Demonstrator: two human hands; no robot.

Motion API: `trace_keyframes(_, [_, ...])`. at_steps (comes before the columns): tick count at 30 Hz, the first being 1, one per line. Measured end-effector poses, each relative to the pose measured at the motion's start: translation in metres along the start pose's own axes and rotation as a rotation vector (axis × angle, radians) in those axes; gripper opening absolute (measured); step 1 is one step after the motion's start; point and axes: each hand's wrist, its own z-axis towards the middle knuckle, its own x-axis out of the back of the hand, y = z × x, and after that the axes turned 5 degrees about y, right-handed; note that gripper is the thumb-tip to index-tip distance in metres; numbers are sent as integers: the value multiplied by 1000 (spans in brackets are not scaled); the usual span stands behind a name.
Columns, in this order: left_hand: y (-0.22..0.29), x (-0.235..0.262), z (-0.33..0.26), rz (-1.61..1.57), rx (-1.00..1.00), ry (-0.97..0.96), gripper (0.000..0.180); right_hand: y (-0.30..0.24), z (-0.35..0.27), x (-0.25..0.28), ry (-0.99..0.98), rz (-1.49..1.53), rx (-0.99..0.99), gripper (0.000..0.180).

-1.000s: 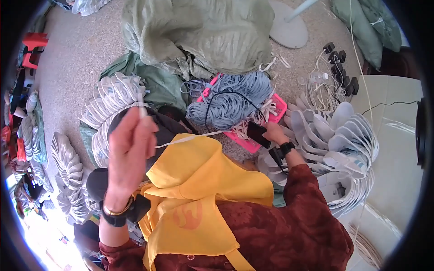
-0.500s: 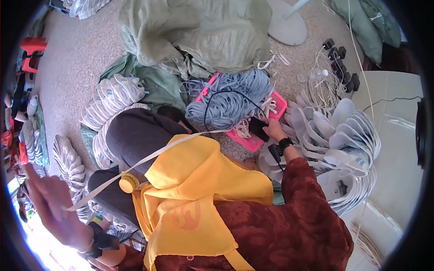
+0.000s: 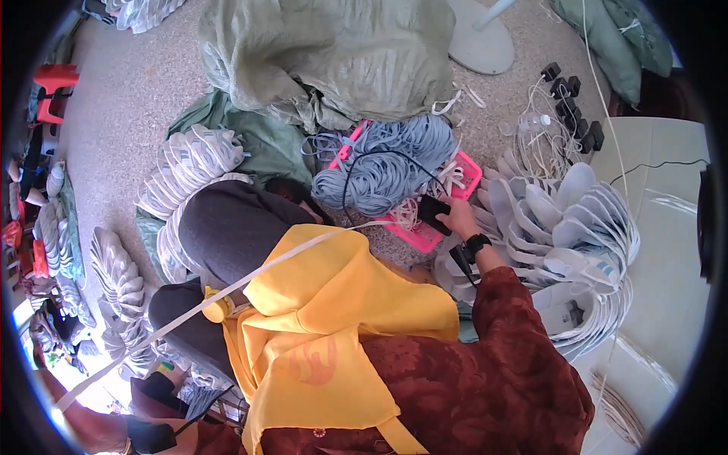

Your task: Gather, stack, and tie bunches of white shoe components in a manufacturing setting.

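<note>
My left hand (image 3: 85, 426) is at the lower left rim, its fingers partly lost in glare. A long white strap (image 3: 227, 290) runs taut from it, slanting across my knee and the yellow apron (image 3: 326, 280) to the pink basket (image 3: 425, 241). At the basket's near right side my right hand (image 3: 459, 218) is closed around a small black box-shaped thing (image 3: 433, 212); its exact kind is unclear. Bundles of blue-grey strap (image 3: 379, 178) fill the basket, with tangled white straps (image 3: 408, 215) beside them. Over the bundles loops a thin black cord (image 3: 346, 182).
Stacked pale shoe-insole-like pieces (image 3: 553, 227) stand at my right, more stacks (image 3: 193, 163) at left. A large grey-green sack (image 3: 326, 61) lies ahead. Black adapters with white cables (image 3: 569, 114) sit far right, near a pale table (image 3: 660, 197). A red stool (image 3: 54, 91) stands far left.
My left hand has moved down and outward to the lower left rim, drawing the white strap straighter and longer. The right hand has stayed nearly still with the black thing.
</note>
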Motion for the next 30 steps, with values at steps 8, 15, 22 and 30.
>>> trace_keyframes(8, [-8, 37, 27, 113, -54, -46, 47, -28, -8, 13, 68, -111, 53, 44])
trace_keyframes(15, [-24, 72, 63, 209, -97, -85, 44, -77, 10, 11, 22, 260, 286, 36])
trace_keyframes(22, [-36, 101, 99, 305, -142, -121, 42, -116, 15, -21, -380, 356, 579, 28])
trace_keyframes(30, [-54, 132, 135, 414, -182, -162, 40, -116, 29, 32, -435, 570, 276, 13])
